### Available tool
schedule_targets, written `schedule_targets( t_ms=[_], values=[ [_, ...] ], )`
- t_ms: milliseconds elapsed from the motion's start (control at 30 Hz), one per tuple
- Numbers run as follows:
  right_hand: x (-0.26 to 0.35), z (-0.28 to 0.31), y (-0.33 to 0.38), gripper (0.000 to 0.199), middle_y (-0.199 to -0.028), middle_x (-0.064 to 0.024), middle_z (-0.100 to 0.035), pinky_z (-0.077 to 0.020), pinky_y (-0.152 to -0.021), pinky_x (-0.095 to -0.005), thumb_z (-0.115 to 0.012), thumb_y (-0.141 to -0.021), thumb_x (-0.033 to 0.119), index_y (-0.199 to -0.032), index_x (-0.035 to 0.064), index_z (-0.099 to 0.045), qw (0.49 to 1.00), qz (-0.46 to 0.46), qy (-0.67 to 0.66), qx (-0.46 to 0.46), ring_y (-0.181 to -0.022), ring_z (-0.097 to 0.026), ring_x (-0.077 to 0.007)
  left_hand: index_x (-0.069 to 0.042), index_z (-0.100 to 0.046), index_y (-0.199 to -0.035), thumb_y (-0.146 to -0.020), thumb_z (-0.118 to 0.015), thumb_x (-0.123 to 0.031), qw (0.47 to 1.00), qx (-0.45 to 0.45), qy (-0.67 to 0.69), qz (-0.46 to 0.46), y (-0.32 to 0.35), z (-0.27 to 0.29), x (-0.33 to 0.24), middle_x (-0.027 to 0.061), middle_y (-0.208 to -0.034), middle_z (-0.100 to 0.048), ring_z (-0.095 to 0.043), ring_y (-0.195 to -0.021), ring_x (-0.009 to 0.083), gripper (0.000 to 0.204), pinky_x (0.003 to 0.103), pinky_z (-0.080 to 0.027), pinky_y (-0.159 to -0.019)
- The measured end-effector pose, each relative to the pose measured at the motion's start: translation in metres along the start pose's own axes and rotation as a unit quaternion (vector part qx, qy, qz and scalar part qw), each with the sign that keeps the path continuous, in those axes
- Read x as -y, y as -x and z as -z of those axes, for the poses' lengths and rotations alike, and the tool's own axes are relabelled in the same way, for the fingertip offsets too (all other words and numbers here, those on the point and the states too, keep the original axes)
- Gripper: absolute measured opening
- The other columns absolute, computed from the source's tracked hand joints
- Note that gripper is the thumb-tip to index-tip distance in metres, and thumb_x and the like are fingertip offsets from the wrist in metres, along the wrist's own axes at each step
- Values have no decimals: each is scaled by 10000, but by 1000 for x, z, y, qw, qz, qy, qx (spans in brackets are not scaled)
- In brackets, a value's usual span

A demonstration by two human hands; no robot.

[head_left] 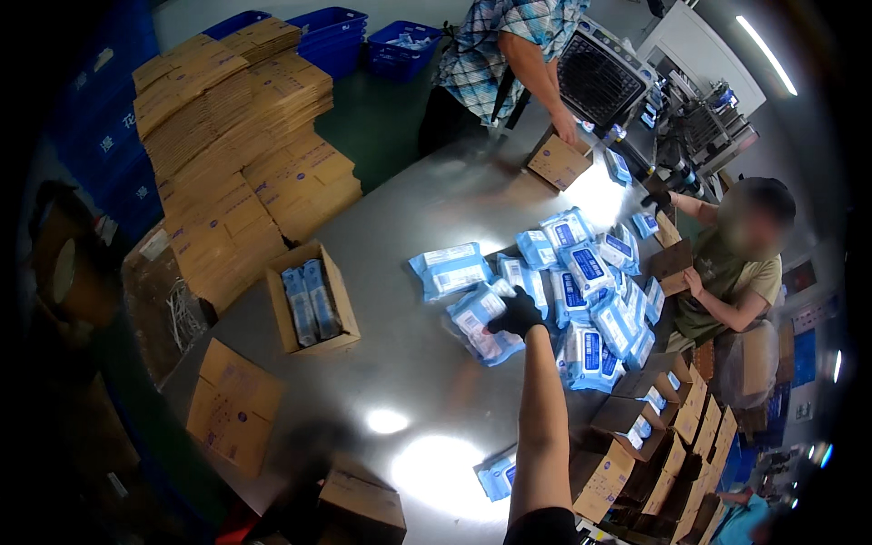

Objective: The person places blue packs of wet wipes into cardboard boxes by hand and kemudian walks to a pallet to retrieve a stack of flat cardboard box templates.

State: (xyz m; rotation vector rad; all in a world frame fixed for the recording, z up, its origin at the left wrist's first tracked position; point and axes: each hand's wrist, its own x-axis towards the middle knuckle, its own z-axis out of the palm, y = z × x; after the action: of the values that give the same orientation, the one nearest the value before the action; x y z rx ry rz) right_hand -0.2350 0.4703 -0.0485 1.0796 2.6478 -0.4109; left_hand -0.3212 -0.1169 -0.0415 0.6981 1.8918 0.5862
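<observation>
My right hand (518, 314), in a black glove, reaches across the metal table and grips the edge of a light-blue pack of wet wipes (479, 331). Another pack (450, 271) lies just beyond it, and a heap of similar wipe packs (589, 268) spreads to the right. By the lower edge, a dark blurred shape (304, 500), perhaps my left hand, is beside a cardboard box (363, 504); its fingers cannot be made out. An open carton (283, 304) on the left holds wipe packs standing on edge.
Flattened cartons (245, 136) are stacked high at the far left; a cardboard piece (234, 404) lies at the table's left edge. Open boxes (668, 436) crowd the right. Two co-workers (509, 64) (740, 263) handle boxes across the table. A lone pack (496, 477) lies near my forearm.
</observation>
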Motion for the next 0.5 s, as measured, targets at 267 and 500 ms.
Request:
schedule_targets(
  t_ms=[267,500],
  values=[
    [74,-57,192,685,-982,-170,-647,-523,-810,-408,-868,-585,318,-1140,22,-598,928,-16,-335,-162,-915,-647,-311,-3,-586,-992,-810,-561,-157,992,-20,-18,-121,-16,-33,-11,174,-899,-597,-598,-803,306,240,404,-479,-751],
    [232,-61,439,558,-1089,-122,-585,-480,-870,-438,-801,-686,158,-1150,3,-533,803,-72,-547,-225,-1027,-582,-272,5,-584,-975,-802,-548,-127,889,25,-228,-397,-42,-45,-35,179,-901,-591,-595,-779,329,221,418,-481,-734]
  ],
)
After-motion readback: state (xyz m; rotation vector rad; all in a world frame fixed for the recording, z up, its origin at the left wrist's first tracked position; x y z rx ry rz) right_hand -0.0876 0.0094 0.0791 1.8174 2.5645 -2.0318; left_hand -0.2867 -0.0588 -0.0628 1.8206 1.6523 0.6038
